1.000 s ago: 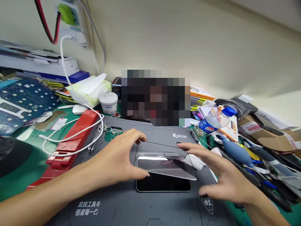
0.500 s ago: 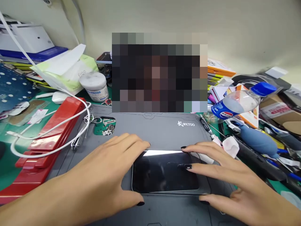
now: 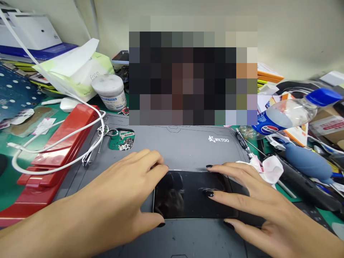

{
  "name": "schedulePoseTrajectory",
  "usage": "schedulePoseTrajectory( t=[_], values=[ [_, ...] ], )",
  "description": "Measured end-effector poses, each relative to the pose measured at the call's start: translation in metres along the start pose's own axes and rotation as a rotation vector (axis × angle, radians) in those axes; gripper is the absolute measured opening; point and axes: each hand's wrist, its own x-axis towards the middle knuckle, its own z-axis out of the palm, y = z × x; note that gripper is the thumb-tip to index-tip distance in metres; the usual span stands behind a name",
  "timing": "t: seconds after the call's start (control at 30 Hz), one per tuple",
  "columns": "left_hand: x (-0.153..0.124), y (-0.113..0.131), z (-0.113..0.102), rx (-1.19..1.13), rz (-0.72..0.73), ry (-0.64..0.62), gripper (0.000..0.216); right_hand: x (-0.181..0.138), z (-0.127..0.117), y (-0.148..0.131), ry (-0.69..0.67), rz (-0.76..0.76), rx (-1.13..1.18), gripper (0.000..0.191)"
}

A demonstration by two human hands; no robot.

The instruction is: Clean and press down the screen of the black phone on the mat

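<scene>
A black phone (image 3: 188, 195) lies screen up on a grey work mat (image 3: 188, 147) marked WKTOO. My left hand (image 3: 126, 193) frames the phone's left end, fingers spread at its far corner and thumb at its near corner. My right hand (image 3: 249, 200) rests over the right end with fingers stretched out; one fingertip presses flat on the glass and the thumb sits at the near edge. A crumpled white wipe (image 3: 268, 166) lies just behind my right hand.
A red case (image 3: 53, 150) with a white cable (image 3: 59, 143) looped over it lies left of the mat. A white jar (image 3: 110, 91) and a tissue pack (image 3: 80, 71) stand at the back left. A plastic bottle (image 3: 290, 113), a blue air blower (image 3: 306, 161) and tools crowd the right.
A thin glass sheet, held tilted above the phone a second ago, now lies flat on the screen. Both hands have come down onto the phone, and the view has moved closer.
</scene>
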Motion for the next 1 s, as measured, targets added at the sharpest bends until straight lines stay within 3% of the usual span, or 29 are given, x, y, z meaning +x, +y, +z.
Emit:
schedulePoseTrajectory(
  t=[0.33,0.6,1.0],
  values=[
    [-0.0008,-0.0007,0.0020,-0.022,-0.004,0.009,0.039,0.0016,0.0016,0.0033,-0.042,-0.008,-0.013,0.033],
    [-0.0019,-0.0037,0.0042,-0.038,0.032,0.037,0.025,0.0001,0.0010,0.0009,-0.057,0.016,-0.005,0.034],
    [0.0020,-0.0016,0.0034,0.006,0.009,0.024,0.030,-0.0002,0.0028,0.0017,-0.058,0.010,0.003,0.031]
  ],
)
